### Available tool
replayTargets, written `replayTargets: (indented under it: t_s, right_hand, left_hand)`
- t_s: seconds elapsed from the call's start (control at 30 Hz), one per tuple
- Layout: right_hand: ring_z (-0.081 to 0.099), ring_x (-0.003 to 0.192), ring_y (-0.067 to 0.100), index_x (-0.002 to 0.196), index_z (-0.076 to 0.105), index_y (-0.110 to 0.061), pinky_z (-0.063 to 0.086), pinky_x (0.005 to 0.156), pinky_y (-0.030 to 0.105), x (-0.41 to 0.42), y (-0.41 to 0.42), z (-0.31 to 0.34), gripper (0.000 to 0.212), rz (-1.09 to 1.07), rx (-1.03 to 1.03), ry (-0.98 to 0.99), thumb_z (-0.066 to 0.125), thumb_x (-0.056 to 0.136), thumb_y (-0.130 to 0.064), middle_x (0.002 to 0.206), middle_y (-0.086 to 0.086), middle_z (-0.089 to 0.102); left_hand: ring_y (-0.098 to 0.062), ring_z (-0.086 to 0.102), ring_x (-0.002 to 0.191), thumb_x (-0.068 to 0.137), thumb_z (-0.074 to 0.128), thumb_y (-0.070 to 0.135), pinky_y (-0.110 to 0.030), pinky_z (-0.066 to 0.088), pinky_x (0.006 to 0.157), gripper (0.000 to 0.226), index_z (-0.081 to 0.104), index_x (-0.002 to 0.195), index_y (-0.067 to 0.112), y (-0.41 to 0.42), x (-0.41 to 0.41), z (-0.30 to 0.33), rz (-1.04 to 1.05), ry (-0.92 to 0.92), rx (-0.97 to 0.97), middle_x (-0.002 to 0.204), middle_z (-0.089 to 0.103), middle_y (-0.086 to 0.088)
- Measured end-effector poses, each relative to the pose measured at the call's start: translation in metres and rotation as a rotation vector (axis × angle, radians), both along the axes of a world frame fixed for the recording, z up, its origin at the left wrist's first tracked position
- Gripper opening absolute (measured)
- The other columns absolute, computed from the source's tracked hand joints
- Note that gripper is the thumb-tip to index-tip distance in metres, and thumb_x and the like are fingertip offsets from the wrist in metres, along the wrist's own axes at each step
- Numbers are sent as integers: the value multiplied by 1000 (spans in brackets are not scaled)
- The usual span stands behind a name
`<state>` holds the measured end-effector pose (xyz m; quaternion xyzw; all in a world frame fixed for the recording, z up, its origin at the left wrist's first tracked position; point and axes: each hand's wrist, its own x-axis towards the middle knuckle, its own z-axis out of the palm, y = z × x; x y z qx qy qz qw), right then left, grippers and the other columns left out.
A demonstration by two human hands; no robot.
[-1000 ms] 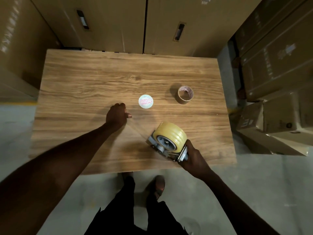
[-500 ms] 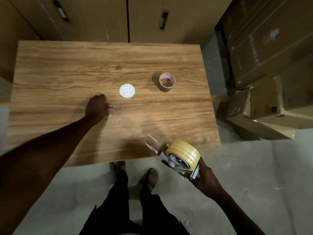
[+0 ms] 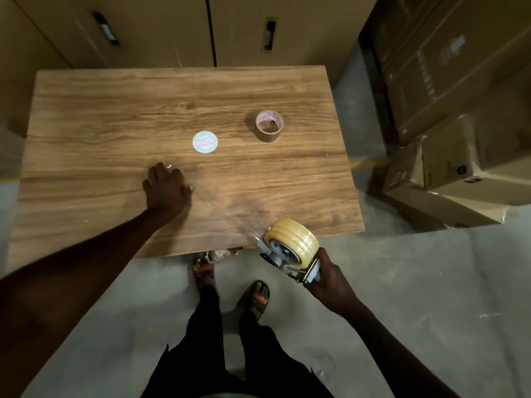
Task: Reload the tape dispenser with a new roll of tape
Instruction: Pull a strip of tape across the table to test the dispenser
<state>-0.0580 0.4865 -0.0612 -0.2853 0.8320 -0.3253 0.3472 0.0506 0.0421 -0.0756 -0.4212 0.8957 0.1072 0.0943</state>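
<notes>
My right hand point(image 3: 330, 285) grips the handle of a grey tape dispenser point(image 3: 284, 261) just off the table's front right edge. A full yellowish tape roll point(image 3: 293, 239) is mounted on it. A clear strip of tape point(image 3: 224, 208) runs from the roll across the wooden table point(image 3: 115, 110) to my left hand point(image 3: 166, 188), which presses flat on the strip's end, fingers spread. An empty brown cardboard core point(image 3: 269, 126) stands at the right of the table. A round white label disc point(image 3: 205, 142) lies near the middle.
Large cardboard boxes point(image 3: 459, 81) are stacked to the right, with a lower box point(image 3: 448, 179) close to the table's right edge. Tall cartons point(image 3: 201, 27) stand behind the table. My legs and sandalled feet point(image 3: 230, 285) are on the concrete floor at the front edge.
My right hand drew the dispenser off the table's front edge, stretching out the tape strip, then brought it back up against the edge. My left hand went from a pinch to pressing flat.
</notes>
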Motion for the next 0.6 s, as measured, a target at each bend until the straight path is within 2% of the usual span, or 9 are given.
replayTargets:
  t_s: [0.1,0.23,0.27,0.43,0.6]
  right_hand:
    - [75,89,11,133,47,-23,62,75,44,2,2,0,60,-13,-5,-3,80,83,-19,98,-9,76]
    - [74,92,1,136,44,-30,57,71,17,4,5,5,64,-22,-36,-21,76,81,-32,105,-26,73]
    - [74,92,0,136,44,-30,55,70,15,5,6,6,64,-24,-44,-23,75,81,-33,106,-27,72]
    - [75,90,6,139,42,-24,58,72,26,8,11,2,64,-21,-101,-15,75,84,-30,105,-18,74]
    - [74,89,7,135,44,-26,60,72,34,18,21,-5,60,-31,-76,-9,76,83,-29,105,-18,72]
  left_hand:
    - [-47,18,150,88,60,53,-67,21,115,65,46,137,12,30,8,-5,-120,-28,43,162,22,-27]
    - [-39,11,155,89,44,69,-66,15,120,91,24,155,11,61,7,-11,-150,-74,113,166,16,-20]
    - [-37,11,156,88,42,72,-66,14,121,96,19,157,9,66,5,-12,-134,-84,131,167,14,-20]
    - [-38,15,155,76,32,89,-67,15,119,116,21,156,6,67,-5,-7,-81,-87,148,165,17,-22]
    - [-37,7,156,74,42,89,-69,13,119,121,10,158,9,65,3,-6,-139,-161,172,168,5,-20]
